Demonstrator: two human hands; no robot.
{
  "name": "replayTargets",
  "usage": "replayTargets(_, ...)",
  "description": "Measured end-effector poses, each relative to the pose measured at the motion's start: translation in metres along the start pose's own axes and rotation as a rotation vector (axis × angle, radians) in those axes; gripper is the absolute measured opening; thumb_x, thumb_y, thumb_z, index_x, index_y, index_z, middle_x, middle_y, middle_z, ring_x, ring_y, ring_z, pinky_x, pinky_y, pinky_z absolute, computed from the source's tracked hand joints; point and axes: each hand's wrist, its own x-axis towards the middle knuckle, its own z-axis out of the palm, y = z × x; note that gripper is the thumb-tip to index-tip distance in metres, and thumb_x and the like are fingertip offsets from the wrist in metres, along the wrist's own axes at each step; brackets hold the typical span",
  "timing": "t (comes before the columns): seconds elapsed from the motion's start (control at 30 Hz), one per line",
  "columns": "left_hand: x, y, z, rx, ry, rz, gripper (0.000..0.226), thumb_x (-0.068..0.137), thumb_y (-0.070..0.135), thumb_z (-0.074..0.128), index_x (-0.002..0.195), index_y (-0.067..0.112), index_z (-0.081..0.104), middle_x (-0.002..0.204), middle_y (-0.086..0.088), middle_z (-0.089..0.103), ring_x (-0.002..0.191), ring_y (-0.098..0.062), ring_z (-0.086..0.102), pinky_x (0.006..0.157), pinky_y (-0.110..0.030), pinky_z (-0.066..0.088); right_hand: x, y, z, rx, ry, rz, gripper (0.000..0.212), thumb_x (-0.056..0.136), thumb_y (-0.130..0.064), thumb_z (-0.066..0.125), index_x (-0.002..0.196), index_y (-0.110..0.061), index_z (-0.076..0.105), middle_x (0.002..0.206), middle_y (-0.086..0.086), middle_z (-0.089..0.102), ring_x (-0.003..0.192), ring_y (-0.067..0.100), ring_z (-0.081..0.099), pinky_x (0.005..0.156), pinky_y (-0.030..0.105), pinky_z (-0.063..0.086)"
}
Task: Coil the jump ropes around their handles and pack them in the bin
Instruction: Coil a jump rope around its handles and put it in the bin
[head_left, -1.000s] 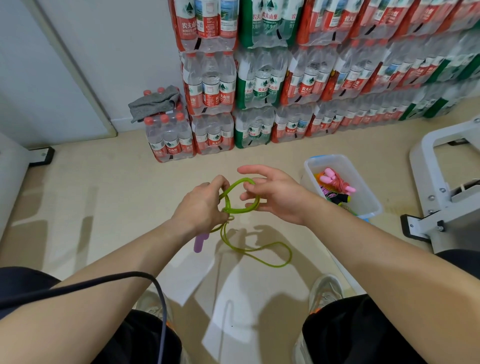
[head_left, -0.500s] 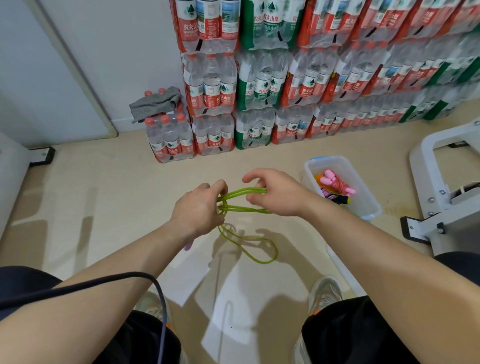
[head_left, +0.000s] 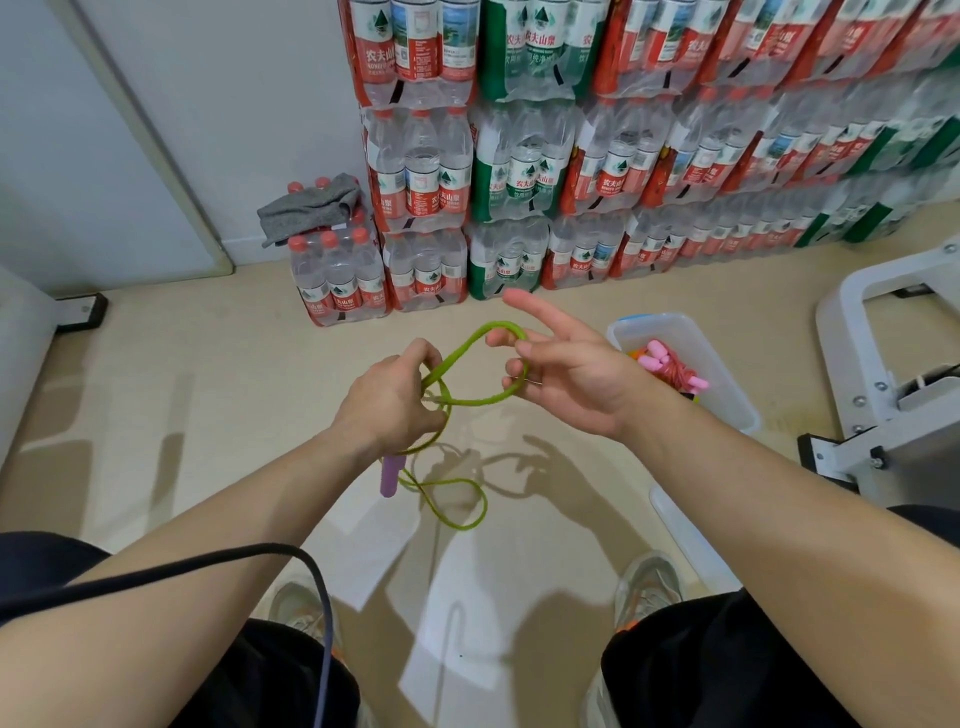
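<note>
Left hand (head_left: 395, 400) is closed around a purple handle (head_left: 389, 475), whose end pokes out below the fist. It also pinches the green rope (head_left: 467, 340) near the thumb. Right hand (head_left: 566, 379) is open, fingers spread and mostly straight, with a wide loop of the rope hooked over two or three of them; it grips nothing. Both hands are held above the floor, in front of the knees. More rope hangs under the left hand in a slack loop. The clear bin (head_left: 737, 400) sits on the floor just beyond the right wrist, with a pink rope (head_left: 672, 366) inside.

Likely risks: the loop could slide off the straight fingers before it reaches the handle, since nothing clamps it. The slack could cross itself and knot. A loose turn could unwind once let go.

Hard to tell: the second handle is not visible and may be inside the fist. Any turns already wound are hidden by the left hand. The right wrist covers part of the bin.
</note>
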Motion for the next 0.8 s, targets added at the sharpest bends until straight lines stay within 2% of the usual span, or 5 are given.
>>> replayTargets(0.13,0.001,-0.011,0.001,0.066,-0.013,-0.017,0.052,0.071,0.032,0.078,0.105,0.038,0.039,0.09,0.003,0.059,0.084,-0.025,0.057,0.065,-0.035,0.044,0.004,0.002,-0.004,-0.239,0.089,0.043,0.047,0.101,0.004,0.046,0.142,-0.018,0.048,0.102,0.008,0.072,0.06,0.011,0.046,0.055,0.022,0.032)
replayTargets(0.33,-0.001,-0.021,0.0,0.199,-0.031,-0.026,0.048,0.077,0.03,0.072,0.11,0.038,0.037,0.095,0.002,0.054,0.083,-0.026,0.056,0.068,-0.037,0.05,0.007,-0.003,-0.017,-1.743,0.176,0.07,0.03,0.088,-0.02,0.06,0.117,-0.027,0.064,0.098,-0.002,0.065,0.096,0.018,0.059,0.078,0.028,0.044)
replayTargets(0.53,0.0,-0.012,-0.002,0.104,-0.011,-0.009,0.05,0.074,0.022,0.072,0.107,0.038,0.038,0.09,0.002,0.056,0.081,-0.027,0.058,0.067,-0.038,0.052,0.007,-0.014,-0.023,-1.296,0.678,-0.146,0.022,0.081,-0.045,0.075,0.084,-0.025,0.067,0.079,-0.007,0.066,0.082,0.018,0.064,0.069,0.031,0.045)
replayTargets(0.63,0.004,-0.008,-0.007,-0.01,0.016,0.004,0.05,0.073,0.016,0.073,0.107,0.034,0.041,0.082,0.006,0.059,0.076,-0.022,0.059,0.064,-0.036,0.048,0.003,-0.012,-0.024,-0.688,0.647,0.031,0.039,0.076,-0.047,0.084,0.082,-0.016,0.06,0.067,-0.005,0.054,0.055,0.015,0.063,0.07,0.039,0.056)
replayTargets(0.8,0.001,-0.009,-0.01,-0.043,-0.019,-0.02,0.052,0.071,0.019,0.079,0.108,0.034,0.044,0.081,0.007,0.059,0.077,-0.02,0.059,0.061,-0.034,0.043,0.005,-0.009,-0.031,-0.671,0.657,0.107,0.024,0.083,-0.027,0.083,0.094,-0.015,0.065,0.073,-0.004,0.048,0.061,0.012,0.046,0.048,0.022,0.044)
